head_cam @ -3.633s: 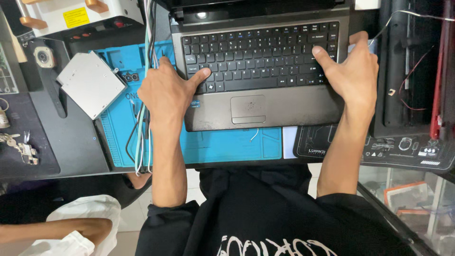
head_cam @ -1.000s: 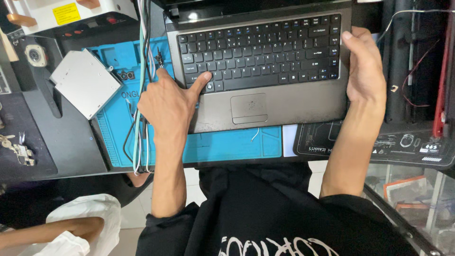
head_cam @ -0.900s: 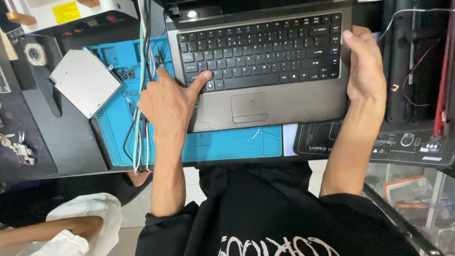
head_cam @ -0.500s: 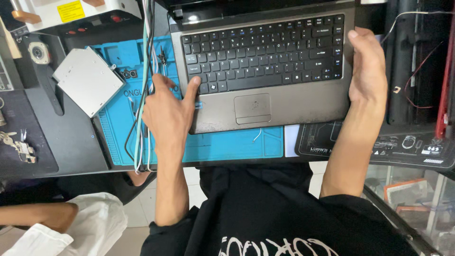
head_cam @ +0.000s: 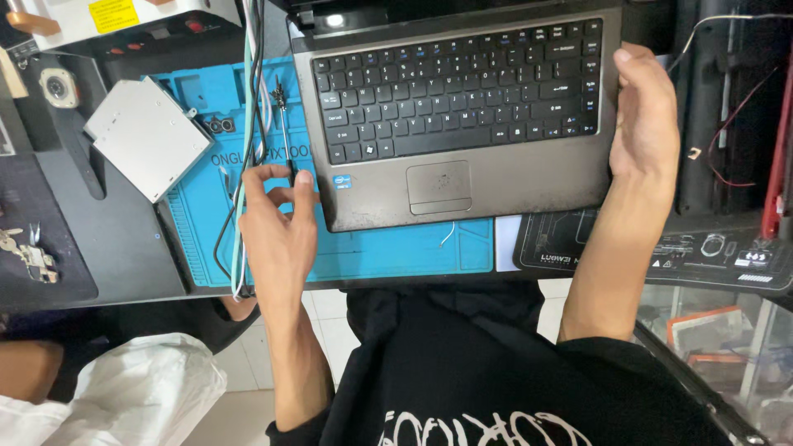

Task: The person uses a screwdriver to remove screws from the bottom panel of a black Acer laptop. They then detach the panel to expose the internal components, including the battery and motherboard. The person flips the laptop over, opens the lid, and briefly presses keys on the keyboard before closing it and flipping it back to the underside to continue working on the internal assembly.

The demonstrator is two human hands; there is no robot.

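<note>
We sat at a dark worktop (head_cam: 107,248) with a blue repair mat (head_cam: 388,252) spread over its middle. On the mat lay a grey laptop (head_cam: 504,177), lid open, its black keyboard toward us. Our right hand (head_cam: 648,124) held the laptop's right edge, fingers curled around the side, thumb along the top. Our left hand (head_cam: 277,223) was on the mat just beside the laptop's left front corner, fingertips pinched around the lower end of a thin black screwdriver (head_cam: 283,124), which lay along the laptop's left side. A bundle of white, green and black cables (head_cam: 248,99) ran down the mat, close to that hand. Further left, a flat silver drive (head_cam: 149,136) sat tilted, half on the mat, half on the worktop. To the right of the blue mat was a black printed mat (head_cam: 661,252). Below the worktop's edge we saw pale floor tiles (head_cam: 330,330) and a white plastic bag (head_cam: 136,396).
</note>
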